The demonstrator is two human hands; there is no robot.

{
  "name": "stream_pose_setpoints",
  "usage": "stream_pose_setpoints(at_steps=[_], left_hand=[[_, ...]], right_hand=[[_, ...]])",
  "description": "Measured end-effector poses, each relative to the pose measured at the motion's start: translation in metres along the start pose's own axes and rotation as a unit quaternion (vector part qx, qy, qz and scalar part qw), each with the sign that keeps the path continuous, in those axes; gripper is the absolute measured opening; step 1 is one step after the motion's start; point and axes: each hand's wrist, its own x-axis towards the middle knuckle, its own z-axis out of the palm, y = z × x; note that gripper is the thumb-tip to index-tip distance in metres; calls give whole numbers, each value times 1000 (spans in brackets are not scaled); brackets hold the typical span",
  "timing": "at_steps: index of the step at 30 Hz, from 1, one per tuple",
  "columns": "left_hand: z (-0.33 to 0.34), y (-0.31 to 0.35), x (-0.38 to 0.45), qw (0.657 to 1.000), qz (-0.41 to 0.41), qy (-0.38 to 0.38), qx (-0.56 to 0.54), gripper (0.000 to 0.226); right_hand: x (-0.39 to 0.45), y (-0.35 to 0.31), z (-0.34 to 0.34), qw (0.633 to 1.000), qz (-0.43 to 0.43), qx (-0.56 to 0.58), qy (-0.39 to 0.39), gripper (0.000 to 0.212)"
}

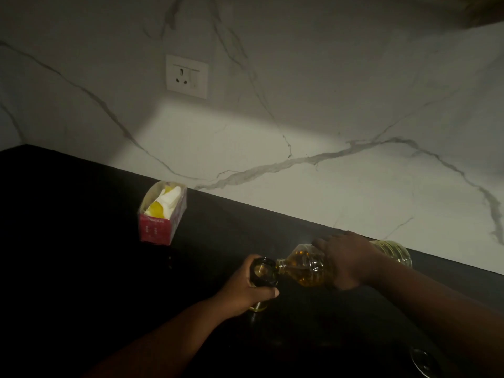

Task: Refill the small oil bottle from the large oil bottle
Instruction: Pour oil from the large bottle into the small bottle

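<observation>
The small oil bottle stands upright on the black counter, its dark round mouth facing up. My left hand grips it around the body just below the mouth. The large clear oil bottle, holding yellow oil, lies tipped nearly level with its neck touching the small bottle's mouth. My right hand holds the large bottle around its middle from above. The large bottle's base sticks out to the right of my hand.
A red open-topped box with white and yellow pieces inside stands at the back left near the marble wall. A wall socket sits above it. A faint round object lies at the lower right.
</observation>
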Motion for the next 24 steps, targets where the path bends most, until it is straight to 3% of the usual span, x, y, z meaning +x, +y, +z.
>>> stream_pose_setpoints(at_steps=[24], left_hand=[[1,-3,1,1000,2,4,-13,61]], right_hand=[[1,2,-1,1000,-3,11,-10,65]])
